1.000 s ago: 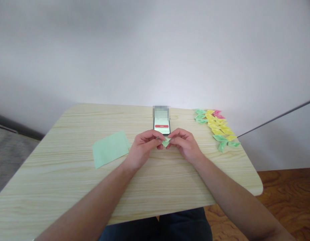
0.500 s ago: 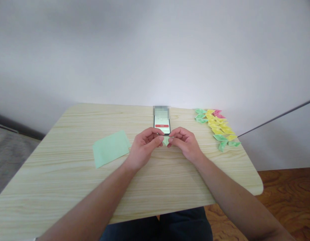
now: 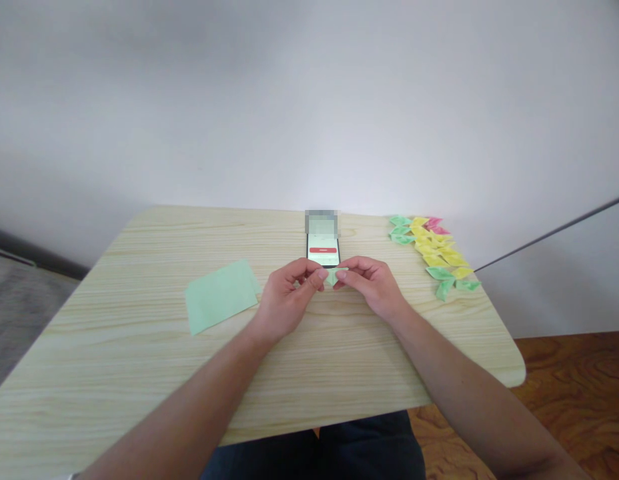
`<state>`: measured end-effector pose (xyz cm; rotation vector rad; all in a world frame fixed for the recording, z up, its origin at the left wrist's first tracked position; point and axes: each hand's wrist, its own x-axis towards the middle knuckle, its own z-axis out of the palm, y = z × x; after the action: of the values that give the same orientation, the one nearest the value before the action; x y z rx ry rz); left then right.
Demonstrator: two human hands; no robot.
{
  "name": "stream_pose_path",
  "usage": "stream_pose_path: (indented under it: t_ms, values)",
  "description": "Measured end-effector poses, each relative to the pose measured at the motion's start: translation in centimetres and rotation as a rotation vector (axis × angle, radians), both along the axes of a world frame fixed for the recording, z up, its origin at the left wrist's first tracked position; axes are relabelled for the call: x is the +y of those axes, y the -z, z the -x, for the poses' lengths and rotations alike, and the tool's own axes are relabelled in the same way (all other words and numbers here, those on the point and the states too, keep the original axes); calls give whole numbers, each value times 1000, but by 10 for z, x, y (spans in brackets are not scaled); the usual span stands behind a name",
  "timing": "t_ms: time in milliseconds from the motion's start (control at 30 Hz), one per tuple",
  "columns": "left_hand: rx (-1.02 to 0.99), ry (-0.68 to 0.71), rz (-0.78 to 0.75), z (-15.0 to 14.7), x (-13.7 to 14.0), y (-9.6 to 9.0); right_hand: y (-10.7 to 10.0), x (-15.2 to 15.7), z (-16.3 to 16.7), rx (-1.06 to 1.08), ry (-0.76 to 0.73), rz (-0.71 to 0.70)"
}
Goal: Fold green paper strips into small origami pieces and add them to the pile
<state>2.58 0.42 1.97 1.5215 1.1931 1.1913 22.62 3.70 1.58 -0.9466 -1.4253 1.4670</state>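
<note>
A small folded piece of green paper point(image 3: 332, 277) is held between my two hands, its lower part coming to a point. My left hand point(image 3: 292, 290) pinches its left side between thumb and fingers. On the right side, my right hand point(image 3: 367, 280) grips it the same way. Fingers cover much of the paper, so its full shape is hidden. Just beyond it lies a phone point(image 3: 323, 243) with a lit screen and a red bar. To the left of my left hand rest flat sheets of green paper point(image 3: 222, 297).
Folded yellow paper pieces point(image 3: 437, 250) lie at the table's right, among green folded pieces point(image 3: 400, 230) and pink ones point(image 3: 434, 225). The wooden table point(image 3: 139, 347) meets a white wall point(image 3: 309, 107) at the back; its right front corner is rounded.
My right thumb and fingers have shifted slightly on the green paper, and more of its upper right edge shows. The other things stay where they were.
</note>
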Motion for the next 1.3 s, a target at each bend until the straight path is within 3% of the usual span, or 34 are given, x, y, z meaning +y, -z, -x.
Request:
stream_pose_path:
  t_ms: [667,967,1300]
  values:
    - [64,-24,-47,0,-2,-1,-7,-2,-2,-40,-6,-54]
    - [182,-95,-224,-2,-4,0,-7,-1,-1,-7,43,-38]
    - [89,-90,-251,-3,-1,2,-5,-2,-2,1,40,-86]
